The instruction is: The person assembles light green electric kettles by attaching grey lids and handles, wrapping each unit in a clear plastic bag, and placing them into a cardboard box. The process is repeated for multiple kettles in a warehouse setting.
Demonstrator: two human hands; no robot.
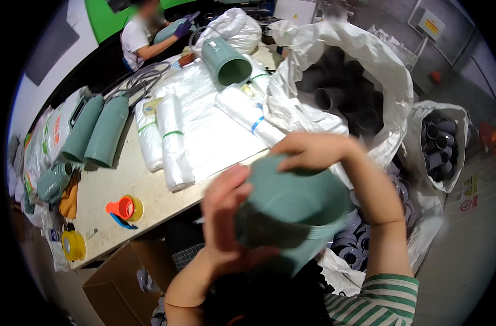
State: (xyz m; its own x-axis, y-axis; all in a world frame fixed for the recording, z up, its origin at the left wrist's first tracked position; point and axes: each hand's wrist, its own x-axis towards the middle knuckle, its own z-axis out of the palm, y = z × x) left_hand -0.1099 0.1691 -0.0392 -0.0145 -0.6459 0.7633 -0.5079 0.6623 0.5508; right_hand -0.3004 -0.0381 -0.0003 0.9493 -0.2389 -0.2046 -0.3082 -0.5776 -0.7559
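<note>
In front of me I hold a green, hollow plastic shell (297, 198), wide and rounded, tilted with its opening partly toward me. My left hand (225, 217) grips its left side, fingers up along the wall and thumb low; it is blurred by motion. My right hand (313, 151) bends over the far upper edge, with its fingertips pressed on the shell. Similar green shells lie about: one open cylinder (226, 62) at the back of the table, and a handled jug shell (84, 130) beside another tall shell (108, 133) on the left.
The white table (109, 182) holds rolled plastic bags (174, 142), an orange tape dispenser (123, 208) and yellow tape (73, 245). A large white sack (392, 70) of dark cylinders stands right, a smaller sack (441, 182) beyond. Below sits a cardboard box (109, 282). A co-worker (136, 41) works behind.
</note>
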